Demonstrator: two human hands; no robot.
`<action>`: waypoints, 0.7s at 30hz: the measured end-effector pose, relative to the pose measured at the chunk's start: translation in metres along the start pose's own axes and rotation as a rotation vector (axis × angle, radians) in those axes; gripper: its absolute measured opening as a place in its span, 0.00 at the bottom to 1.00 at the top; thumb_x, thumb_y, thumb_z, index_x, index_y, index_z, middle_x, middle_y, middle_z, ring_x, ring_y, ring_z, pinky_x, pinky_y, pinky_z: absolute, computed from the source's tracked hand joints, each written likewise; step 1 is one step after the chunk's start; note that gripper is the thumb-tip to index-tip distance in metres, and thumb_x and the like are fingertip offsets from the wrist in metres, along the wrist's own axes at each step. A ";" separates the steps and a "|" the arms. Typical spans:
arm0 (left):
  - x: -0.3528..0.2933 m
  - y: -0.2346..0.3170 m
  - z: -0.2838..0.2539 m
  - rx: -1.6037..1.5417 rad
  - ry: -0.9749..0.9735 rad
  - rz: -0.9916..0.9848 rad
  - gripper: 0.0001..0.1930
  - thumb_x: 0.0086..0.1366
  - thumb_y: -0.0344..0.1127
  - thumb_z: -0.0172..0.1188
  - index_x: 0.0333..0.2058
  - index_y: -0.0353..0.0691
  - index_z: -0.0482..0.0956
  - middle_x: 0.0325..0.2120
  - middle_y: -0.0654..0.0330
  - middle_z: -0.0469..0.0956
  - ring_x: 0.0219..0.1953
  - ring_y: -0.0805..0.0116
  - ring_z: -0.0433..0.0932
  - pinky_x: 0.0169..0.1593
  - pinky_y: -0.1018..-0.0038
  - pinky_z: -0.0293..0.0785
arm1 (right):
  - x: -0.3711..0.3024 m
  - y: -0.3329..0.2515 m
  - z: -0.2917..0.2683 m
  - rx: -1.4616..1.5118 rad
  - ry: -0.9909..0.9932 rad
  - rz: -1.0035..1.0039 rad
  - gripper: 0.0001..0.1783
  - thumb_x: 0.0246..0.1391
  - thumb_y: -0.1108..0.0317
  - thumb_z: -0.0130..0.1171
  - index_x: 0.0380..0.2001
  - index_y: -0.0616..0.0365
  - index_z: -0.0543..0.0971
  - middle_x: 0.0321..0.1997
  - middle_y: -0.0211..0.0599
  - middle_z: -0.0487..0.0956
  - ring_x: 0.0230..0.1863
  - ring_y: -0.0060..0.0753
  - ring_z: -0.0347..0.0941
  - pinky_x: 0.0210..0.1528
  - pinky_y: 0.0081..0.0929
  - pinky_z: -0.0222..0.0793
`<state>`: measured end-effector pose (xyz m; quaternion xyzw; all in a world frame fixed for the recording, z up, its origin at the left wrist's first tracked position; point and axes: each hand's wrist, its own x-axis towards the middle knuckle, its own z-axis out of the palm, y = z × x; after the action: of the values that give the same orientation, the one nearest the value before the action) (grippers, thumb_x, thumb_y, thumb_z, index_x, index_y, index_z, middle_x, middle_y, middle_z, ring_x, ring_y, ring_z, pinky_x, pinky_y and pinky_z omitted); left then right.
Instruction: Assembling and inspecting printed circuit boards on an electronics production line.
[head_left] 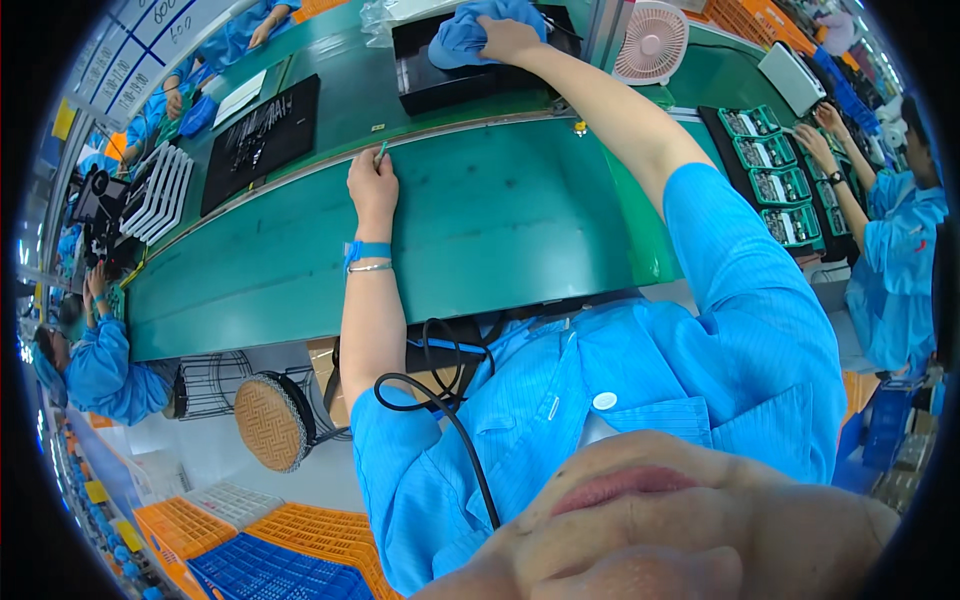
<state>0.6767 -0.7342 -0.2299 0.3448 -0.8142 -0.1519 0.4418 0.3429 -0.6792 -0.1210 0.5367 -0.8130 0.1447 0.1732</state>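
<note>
Bearing writing (165,12): board (110,62) beyond left hand (373,182)

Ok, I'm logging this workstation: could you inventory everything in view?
Slim object: one, green, in left hand
Fabric bundle: one, blue, at right hand
Box: one, black, beneath bundle
Fan: one, pink, right of box
Bench: one, green, centre
Mat: one, black, bench's left
Frames: several, white, left of mat
Parts trays: several, green, right
Stool: one, tan, lower left
Crates: several, orange and blue, lower left
Co-workers: at least three, blue-clothed, left and right
Background clutter: too blurred to count
Own hands: two, bare, upper centre
</note>
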 end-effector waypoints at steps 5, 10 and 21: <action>-0.015 -0.010 -0.014 0.024 -0.004 -0.062 0.10 0.64 0.35 0.60 0.40 0.35 0.81 0.32 0.49 0.79 0.33 0.51 0.79 0.39 0.63 0.74 | 0.027 -0.019 0.025 0.184 -0.046 -0.105 0.15 0.46 0.64 0.55 0.35 0.55 0.85 0.41 0.48 0.83 0.45 0.51 0.80 0.49 0.46 0.76; -0.002 0.004 -0.006 -0.011 0.003 -0.036 0.09 0.64 0.35 0.60 0.39 0.35 0.81 0.32 0.49 0.79 0.33 0.51 0.79 0.39 0.63 0.74 | 0.078 0.029 0.013 0.319 0.551 0.308 0.12 0.53 0.68 0.50 0.33 0.63 0.80 0.35 0.60 0.81 0.40 0.60 0.79 0.42 0.51 0.75; 0.001 0.006 -0.003 -0.034 -0.022 -0.062 0.10 0.65 0.34 0.60 0.40 0.34 0.81 0.32 0.49 0.79 0.34 0.52 0.79 0.39 0.64 0.74 | 0.066 0.052 -0.011 -0.316 0.636 0.270 0.09 0.58 0.71 0.48 0.37 0.57 0.78 0.32 0.40 0.81 0.32 0.41 0.81 0.31 0.39 0.77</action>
<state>0.6763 -0.7305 -0.2243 0.3607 -0.8051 -0.1834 0.4337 0.2726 -0.7092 -0.0844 0.3196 -0.7943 0.1984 0.4771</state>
